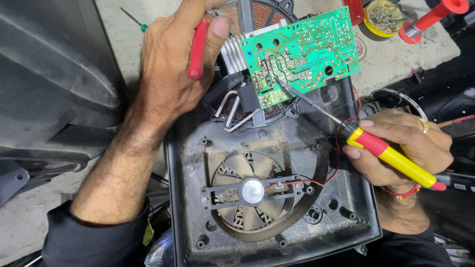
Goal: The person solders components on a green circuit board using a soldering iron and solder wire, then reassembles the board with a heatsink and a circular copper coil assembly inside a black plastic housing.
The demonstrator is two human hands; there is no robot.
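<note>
Right hand clamped on yellow soldering iron — shaft angled far-left, tip touching green circuit board. Left hand gripping red tool — left of board.

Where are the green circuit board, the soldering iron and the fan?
green circuit board [302,49], head view, middle of its solder side.
soldering iron [391,155], head view, yellow handle.
fan [253,191], head view, round hub.

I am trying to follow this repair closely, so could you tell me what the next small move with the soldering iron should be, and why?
Probably hold the tip steady on that joint. The right hand grips the yellow and red soldering iron, whose tip meets the solder side of the green circuit board, while the left hand, holding a red tool, props the board tilted above the black housing.
</note>
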